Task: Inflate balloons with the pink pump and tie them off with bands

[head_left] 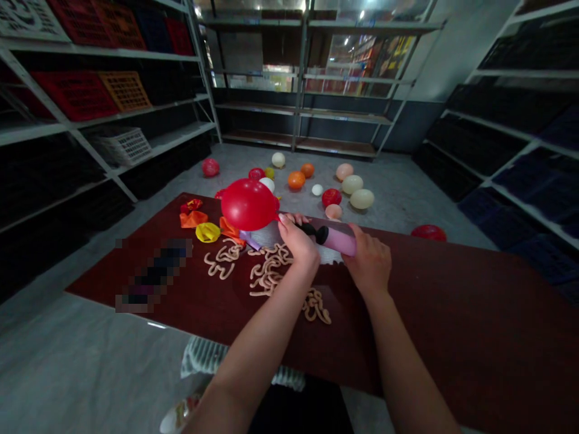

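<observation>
The left grip (pixel 296 243) is closed, pinching a red balloon (pixel 248 204) by its neck, just beyond the grip, onto a pink hand pump (pixel 338 237). The right grip (pixel 367 260) wraps the pump's barrel above the bench (pixel 420 325). A steady pinch seals best; fingers hide the join, so the seal looks uncertain.

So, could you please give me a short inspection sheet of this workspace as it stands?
surface: dark red tabletop, with a blurred patch at its left.
job's things: red balloon on a pink hand pump.
clutter: flat yellow balloon, flat orange balloon, long tan balloons.
hands: left hand around the pump's black end; right hand on its pink barrel.
cables: nothing seen.
surroundings: inflated balloons on a grey floor; metal shelves holding crates.
</observation>
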Demonstrator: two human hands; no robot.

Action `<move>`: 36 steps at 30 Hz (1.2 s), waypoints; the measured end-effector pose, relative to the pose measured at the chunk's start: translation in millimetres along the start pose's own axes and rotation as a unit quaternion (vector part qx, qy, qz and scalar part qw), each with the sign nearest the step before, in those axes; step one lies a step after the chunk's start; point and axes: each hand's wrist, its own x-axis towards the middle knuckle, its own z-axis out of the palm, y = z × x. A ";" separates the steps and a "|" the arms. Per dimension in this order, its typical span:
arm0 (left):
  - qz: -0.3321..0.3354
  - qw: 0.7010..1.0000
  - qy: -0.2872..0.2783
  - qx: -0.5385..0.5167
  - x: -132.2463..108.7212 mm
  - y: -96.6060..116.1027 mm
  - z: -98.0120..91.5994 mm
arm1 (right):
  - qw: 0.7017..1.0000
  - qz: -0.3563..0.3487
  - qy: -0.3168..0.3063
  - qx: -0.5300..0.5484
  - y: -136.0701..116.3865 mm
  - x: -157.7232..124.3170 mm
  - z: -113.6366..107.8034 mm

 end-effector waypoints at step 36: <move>0.057 0.995 -0.034 0.073 -2.1 43.2 8.8 | 0.990 0.109 0.063 0.068 -22.6 -0.2 -17.7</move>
